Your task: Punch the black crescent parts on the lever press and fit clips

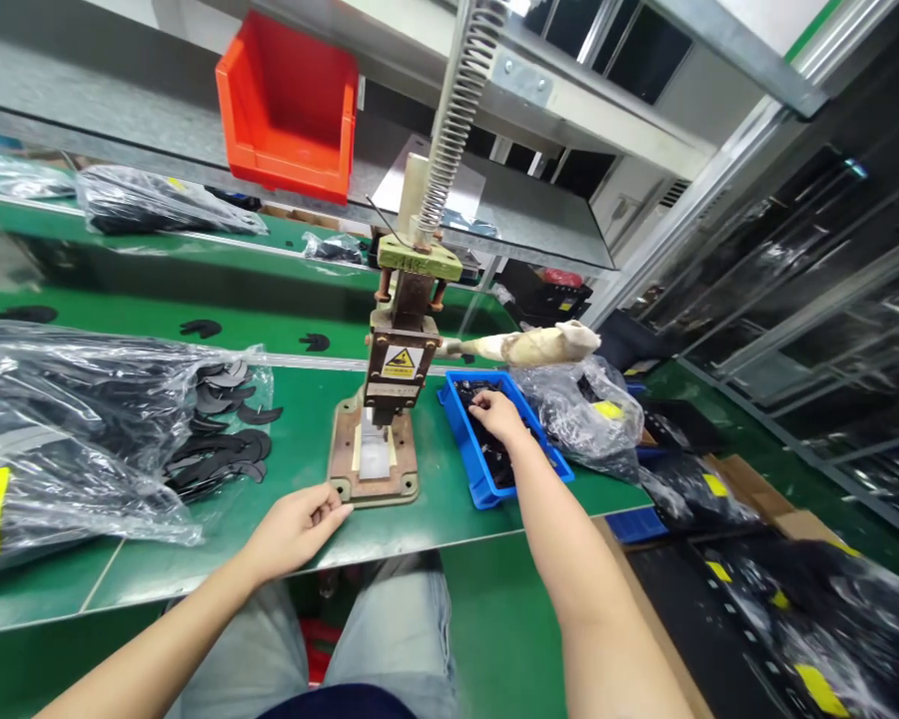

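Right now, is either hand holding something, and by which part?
The left hand, at the press base, holds nothing visible. The right hand is in the blue bin; whether it grips anything can't be told.

From the lever press (379,347), one in number: one coil spring (458,115) at twelve o'clock, one red-orange open-front bin (283,165) at eleven, one blue tray (485,492) at three, one large plastic bag (82,429) at nine, three loose notched black discs (200,328) around ten; two bare hands, left hand (296,529) at seven, right hand (498,414) at three.
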`<state>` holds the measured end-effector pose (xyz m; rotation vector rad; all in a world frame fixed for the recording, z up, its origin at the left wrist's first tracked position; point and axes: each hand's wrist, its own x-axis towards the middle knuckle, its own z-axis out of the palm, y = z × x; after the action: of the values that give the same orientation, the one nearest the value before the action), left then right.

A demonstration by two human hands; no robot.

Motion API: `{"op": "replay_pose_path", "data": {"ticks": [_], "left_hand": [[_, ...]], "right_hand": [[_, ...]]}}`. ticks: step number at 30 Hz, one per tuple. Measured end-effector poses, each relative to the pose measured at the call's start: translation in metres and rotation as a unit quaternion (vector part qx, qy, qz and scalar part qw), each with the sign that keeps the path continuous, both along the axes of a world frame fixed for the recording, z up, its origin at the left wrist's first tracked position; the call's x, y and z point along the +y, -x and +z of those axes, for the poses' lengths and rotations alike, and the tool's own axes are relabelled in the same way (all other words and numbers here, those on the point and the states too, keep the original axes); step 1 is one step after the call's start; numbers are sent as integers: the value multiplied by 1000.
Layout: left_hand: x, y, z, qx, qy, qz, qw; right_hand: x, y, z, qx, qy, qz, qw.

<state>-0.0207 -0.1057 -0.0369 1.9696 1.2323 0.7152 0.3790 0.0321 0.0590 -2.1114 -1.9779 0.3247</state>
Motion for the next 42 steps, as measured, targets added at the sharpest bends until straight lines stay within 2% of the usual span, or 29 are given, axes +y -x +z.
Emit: {"op": "replay_pose_path", "data": {"ticks": [4, 7, 10, 15, 20, 25, 31, 34, 37, 39, 40, 42], "left_hand": [[2, 1, 2, -42, 14, 13, 999], [1, 1, 9, -92, 18, 47, 994], [-6, -3, 26, -116, 0, 61, 991], [-22, -16, 59, -144, -44, -13, 989], [-29, -21, 74, -158, -76, -45, 984], [-29, -19, 74, -150, -116, -65, 980], [-26, -24, 72, -177, -196, -95, 960], [-22, -23, 70, -159, -213, -102, 959], [-3, -14, 63, -120, -230, -48, 965], [17, -6, 55, -87, -237, 17, 967], [29, -2, 51, -69, -239, 45, 968], [52, 2, 43, -25, -240, 70, 968]], "right_hand": [[-31, -4, 13, 35, -96, -17, 995], [-68, 14, 19, 68, -181, 24, 981], [-108, 50, 11, 114, -227, 117, 960], [-158, 109, -14, 193, -248, 226, 922], [-169, 135, -24, 243, -263, 307, 882], [-170, 138, -28, 245, -265, 326, 874], [-172, 140, -33, 254, -263, 335, 869], [-171, 138, -31, 248, -258, 338, 870], [-159, 126, -11, 222, -287, 315, 877], [-144, 113, 20, 223, -358, 268, 866], [-135, 108, 40, 243, -404, 235, 850], [-118, 101, 87, 351, -467, 221, 781]]}}
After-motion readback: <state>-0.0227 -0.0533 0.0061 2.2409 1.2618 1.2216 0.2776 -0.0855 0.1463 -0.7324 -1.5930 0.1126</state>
